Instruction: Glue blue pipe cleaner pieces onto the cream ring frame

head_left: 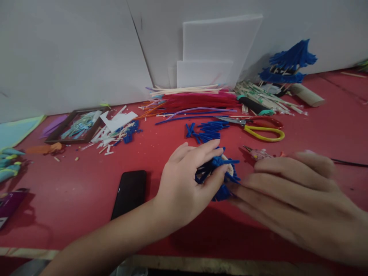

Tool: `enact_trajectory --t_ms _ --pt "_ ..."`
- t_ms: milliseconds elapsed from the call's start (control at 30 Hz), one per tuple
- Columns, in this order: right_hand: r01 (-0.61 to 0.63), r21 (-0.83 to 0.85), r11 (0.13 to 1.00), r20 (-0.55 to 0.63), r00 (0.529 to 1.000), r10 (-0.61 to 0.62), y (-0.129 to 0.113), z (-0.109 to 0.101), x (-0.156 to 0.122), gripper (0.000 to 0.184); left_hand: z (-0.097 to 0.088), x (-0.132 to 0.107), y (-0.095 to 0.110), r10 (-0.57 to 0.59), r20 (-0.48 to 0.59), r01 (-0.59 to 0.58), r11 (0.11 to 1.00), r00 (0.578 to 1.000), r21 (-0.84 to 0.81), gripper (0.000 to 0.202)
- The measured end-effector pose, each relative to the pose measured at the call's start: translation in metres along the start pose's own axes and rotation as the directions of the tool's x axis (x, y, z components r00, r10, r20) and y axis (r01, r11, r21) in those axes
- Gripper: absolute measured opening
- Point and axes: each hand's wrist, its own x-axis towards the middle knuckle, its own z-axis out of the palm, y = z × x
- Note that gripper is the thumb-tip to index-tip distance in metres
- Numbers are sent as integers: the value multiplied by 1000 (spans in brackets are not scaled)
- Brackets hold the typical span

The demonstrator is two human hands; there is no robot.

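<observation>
At the middle of the bench (86,199), right of the phone (129,193), pinch the blue fuzzy bundle (214,172) firmly in the closed left hand (184,184) and press the flat, spread-fingered right hand (299,191) against its right edge.

Place: craft workshop | pipe cleaners (198,100), scissors (260,128), cut scraps (115,134) are being kept beyond the grip of the left hand (184,184)

Blue fuzzy bundle (218,172), red table (86,191), black phone (130,193), yellow-handled scissors (258,128), white boards (215,50)
</observation>
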Motion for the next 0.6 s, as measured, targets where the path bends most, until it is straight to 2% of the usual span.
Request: enact_trajectory --t_ms 33,100,167,233,300,367,400,500,600 --pt "5 21 1000 5 1000 -5 6 -5 1 14 1 0 0 -3 -7 3 1000 1000 -11 33" --pt "-22 69 997 -10 1000 22 22 -14 3 23 1 -1 1 -15 -17 14 998 1000 -60 33" --pt "-110 97 989 -39 993 114 44 -20 6 22 0 -2 1 -11 -16 9 994 1000 -113 36" --pt "-191 44 981 -56 979 194 68 -17 12 20 -1 -2 1 5 -4 -5 990 1000 -138 43" --pt "-243 -29 969 -5 970 243 93 -3 20 19 -1 -2 0 11 -12 -13 990 1000 -139 43" --pt "-204 48 978 171 966 194 114 18 28 25 0 -2 -1 -1 -20 -2 990 1000 -143 33" --pt "-199 66 978 218 959 181 122 31 31 27 1 -1 -1 -6 -22 2 990 1000 -143 28" --pt "-194 111 975 357 923 143 138 68 39 27 2 -1 0 -23 -16 20 988 1000 -155 23" --pt "-211 145 967 480 869 118 145 100 44 24 -1 -1 3 -36 -13 33 981 999 -191 28"
